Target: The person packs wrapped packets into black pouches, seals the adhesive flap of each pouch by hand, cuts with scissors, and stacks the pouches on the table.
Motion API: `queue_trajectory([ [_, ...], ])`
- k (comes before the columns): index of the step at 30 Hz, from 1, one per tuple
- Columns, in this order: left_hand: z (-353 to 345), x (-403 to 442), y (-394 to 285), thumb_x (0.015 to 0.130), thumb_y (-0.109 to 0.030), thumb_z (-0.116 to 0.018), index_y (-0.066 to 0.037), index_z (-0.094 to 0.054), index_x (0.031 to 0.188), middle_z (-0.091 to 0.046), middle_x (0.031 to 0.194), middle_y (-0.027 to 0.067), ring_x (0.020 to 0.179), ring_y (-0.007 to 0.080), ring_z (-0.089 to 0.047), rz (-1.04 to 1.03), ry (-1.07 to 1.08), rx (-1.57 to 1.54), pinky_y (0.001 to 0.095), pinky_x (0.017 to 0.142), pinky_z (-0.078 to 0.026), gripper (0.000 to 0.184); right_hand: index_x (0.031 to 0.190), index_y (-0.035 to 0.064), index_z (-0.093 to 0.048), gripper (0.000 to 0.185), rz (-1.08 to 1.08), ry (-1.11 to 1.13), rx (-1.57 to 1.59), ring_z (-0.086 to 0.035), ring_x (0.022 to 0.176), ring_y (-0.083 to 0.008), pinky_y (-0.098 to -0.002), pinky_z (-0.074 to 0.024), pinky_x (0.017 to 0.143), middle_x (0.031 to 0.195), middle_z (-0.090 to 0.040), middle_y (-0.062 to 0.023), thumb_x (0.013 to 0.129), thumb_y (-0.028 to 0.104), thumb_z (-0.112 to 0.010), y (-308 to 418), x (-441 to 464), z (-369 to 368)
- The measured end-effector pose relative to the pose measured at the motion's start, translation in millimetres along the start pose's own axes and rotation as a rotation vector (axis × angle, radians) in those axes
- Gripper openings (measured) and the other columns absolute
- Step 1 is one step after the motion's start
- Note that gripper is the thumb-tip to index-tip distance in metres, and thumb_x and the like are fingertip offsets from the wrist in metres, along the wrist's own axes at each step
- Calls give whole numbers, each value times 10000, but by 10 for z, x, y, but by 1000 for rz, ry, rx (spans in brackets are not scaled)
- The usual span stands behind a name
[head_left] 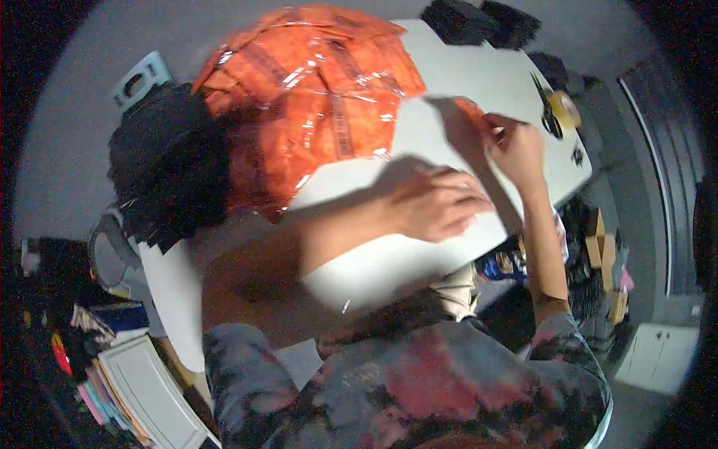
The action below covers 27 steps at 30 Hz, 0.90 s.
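Note:
My left hand (441,203) is over the white table (359,266), palm down. Its fingers are apart and slightly blurred, and nothing shows in them. To its right, my right hand (517,153) is bent at the wrist, thumb and fingers pinched together. A small orange piece (470,110) meets those fingertips; its full shape is hidden by the hand and shadow. Beyond my left forearm lies a broad heap of orange packets (336,82) in shiny clear plastic, with dark printed bands across them.
A black bundle (172,161) sits at the table's left end. Black scissors (550,116) and a yellow tape roll (565,110) lie near the right edge. Dark bundles (460,22) stand at the far edge. Cardboard boxes (598,243) are below on the right.

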<state>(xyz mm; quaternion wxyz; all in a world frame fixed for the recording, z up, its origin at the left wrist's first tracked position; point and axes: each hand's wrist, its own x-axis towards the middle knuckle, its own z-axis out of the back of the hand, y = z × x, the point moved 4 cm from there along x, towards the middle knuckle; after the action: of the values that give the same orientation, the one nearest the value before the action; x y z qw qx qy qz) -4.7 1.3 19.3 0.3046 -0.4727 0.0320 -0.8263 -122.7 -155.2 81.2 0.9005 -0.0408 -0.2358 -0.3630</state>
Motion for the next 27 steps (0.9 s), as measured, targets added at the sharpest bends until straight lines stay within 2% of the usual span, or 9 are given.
queue_trajectory([
  [3,-17,-16,158,909,-154,-667,-51,-661,1285,-691,1245,126,1188,321,-638,134,22,-14,459,1049,-501,389,1010,25,-797,289,-80,212,517,-722,691,-367,-450,-576,662,798,-732,-210,952,280,-673,13,-404,28],
  [7,46,24,203,961,-222,-635,-10,-607,1358,-607,1401,195,1317,365,-567,205,195,174,470,1120,-448,451,1066,-16,-774,316,-199,228,361,-749,818,-352,-442,-590,766,948,-769,-192,1003,244,-607,-313,-358,-129],
  [9,9,-19,255,1015,-327,-579,30,-551,1417,-468,1533,270,1442,413,-438,319,296,395,484,1188,-369,539,1266,17,-707,365,341,85,375,-703,1109,-367,-444,-529,1006,1224,-729,-182,1028,260,-575,-189,-244,-257],
  [10,-23,-46,297,1042,-411,-525,57,-509,1452,-369,1590,307,1485,454,-352,373,407,404,502,1216,-315,622,1266,17,-707,365,340,79,378,-703,1109,-367,-444,-529,1006,1224,-729,-182,1028,260,-575,-193,-186,-319],
  [12,-44,-51,278,1040,-410,-528,57,-511,1450,-373,1586,309,1481,456,-358,383,419,411,506,1213,-319,622,1474,65,-550,489,556,145,202,-497,1406,-382,-478,-340,1208,1499,-556,-175,1058,318,-512,-98,-147,-464],
  [15,-16,-26,251,1034,-415,-535,61,-504,1451,-380,1580,310,1474,461,-368,402,429,412,514,1206,-325,634,1560,88,-437,582,561,212,90,-340,1514,-378,-501,-222,1261,1627,-399,-168,1068,396,-467,-106,-170,-582],
  [20,-10,-1,246,1019,-414,-561,66,-484,1457,-392,1567,305,1459,466,-384,393,415,406,527,1194,-337,654,1575,68,-409,588,504,244,72,-281,1552,-358,-502,-209,1270,1656,-352,-160,1092,403,-422,-153,-222,-625],
  [25,35,49,232,999,-378,-604,-8,-497,1471,-371,1573,278,1463,460,-370,434,410,319,537,1179,-354,610,1592,67,-373,576,311,453,468,-253,1560,-370,-484,-180,1287,1674,-319,-156,1094,345,-449,-300,-28,-531],
  [27,43,50,235,997,-383,-606,-30,-499,1479,-364,1577,279,1468,468,-357,432,410,323,539,1184,-350,607,1580,53,-387,608,361,362,395,-270,1550,-384,-488,-206,1282,1648,-347,-197,1095,418,-430,-369,33,-580],
])
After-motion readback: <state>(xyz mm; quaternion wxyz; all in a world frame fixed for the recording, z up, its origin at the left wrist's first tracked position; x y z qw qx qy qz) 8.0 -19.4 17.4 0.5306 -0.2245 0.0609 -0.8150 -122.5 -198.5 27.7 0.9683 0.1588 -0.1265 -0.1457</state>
